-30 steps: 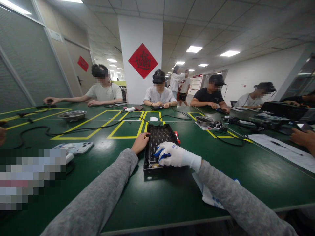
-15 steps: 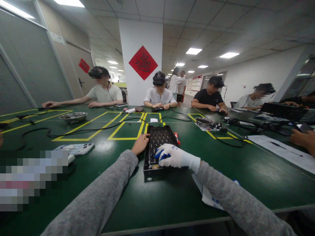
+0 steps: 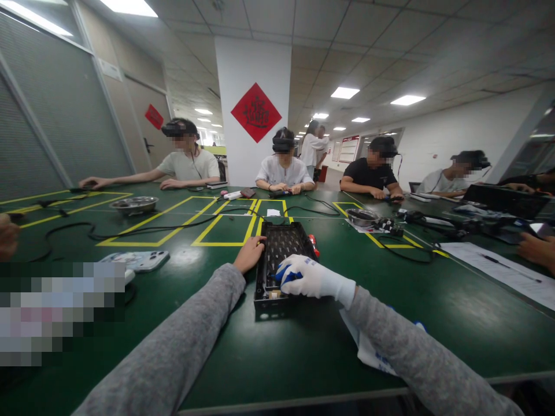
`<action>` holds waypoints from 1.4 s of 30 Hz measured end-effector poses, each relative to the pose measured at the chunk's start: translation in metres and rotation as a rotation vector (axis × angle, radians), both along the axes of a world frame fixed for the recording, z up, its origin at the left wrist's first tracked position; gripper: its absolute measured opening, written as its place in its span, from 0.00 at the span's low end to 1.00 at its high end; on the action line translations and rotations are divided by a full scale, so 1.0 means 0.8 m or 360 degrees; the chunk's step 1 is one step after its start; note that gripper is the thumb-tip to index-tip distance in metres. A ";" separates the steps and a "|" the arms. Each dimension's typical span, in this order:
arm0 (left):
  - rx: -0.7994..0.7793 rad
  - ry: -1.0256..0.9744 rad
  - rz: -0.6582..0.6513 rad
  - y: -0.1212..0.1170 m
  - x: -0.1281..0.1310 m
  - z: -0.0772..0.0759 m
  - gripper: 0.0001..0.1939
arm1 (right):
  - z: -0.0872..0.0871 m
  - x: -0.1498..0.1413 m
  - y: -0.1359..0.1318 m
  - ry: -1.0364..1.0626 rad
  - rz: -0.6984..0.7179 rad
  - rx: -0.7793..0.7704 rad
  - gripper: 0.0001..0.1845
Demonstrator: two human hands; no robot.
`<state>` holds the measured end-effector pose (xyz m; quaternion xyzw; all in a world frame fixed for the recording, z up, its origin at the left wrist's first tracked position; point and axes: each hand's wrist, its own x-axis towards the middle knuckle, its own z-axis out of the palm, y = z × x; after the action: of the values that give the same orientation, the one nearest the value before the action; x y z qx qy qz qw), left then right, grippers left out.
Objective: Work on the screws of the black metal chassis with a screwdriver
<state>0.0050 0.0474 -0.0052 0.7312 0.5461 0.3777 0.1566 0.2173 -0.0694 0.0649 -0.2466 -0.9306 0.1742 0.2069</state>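
Observation:
A black, open, perforated device case (image 3: 284, 248) lies on the green table (image 3: 277, 341) straight ahead of me. My bare left hand (image 3: 249, 254) grips the case's left edge with curled fingers. My right hand (image 3: 306, 277), in a white glove with blue fingertips, rests inside the near end of the case with its fingers bent down; what they hold, if anything, is hidden. A small red object (image 3: 313, 242) lies against the right side of the case.
A phone (image 3: 139, 260) lies to the left. A spare white glove (image 3: 368, 346) sits under my right forearm. Two metal bowls (image 3: 134, 203) (image 3: 361, 216), black cables and yellow tape markings are farther off. Several people sit around the table; papers (image 3: 498, 271) lie at the right.
The view has shifted slightly. Both hands stay on the black case in nearly the same place.

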 end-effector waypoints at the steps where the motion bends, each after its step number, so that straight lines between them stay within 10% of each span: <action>1: 0.0003 0.0000 -0.0001 0.001 0.000 -0.001 0.20 | 0.000 0.000 0.000 -0.0003 0.0006 -0.0007 0.07; 42: 0.0030 0.0023 -0.0039 0.003 0.000 -0.001 0.20 | -0.001 0.000 0.004 0.0014 0.0092 0.0078 0.08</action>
<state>0.0053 0.0496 -0.0062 0.7419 0.5347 0.3756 0.1502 0.2175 -0.0658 0.0644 -0.2136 -0.9405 0.1584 0.2117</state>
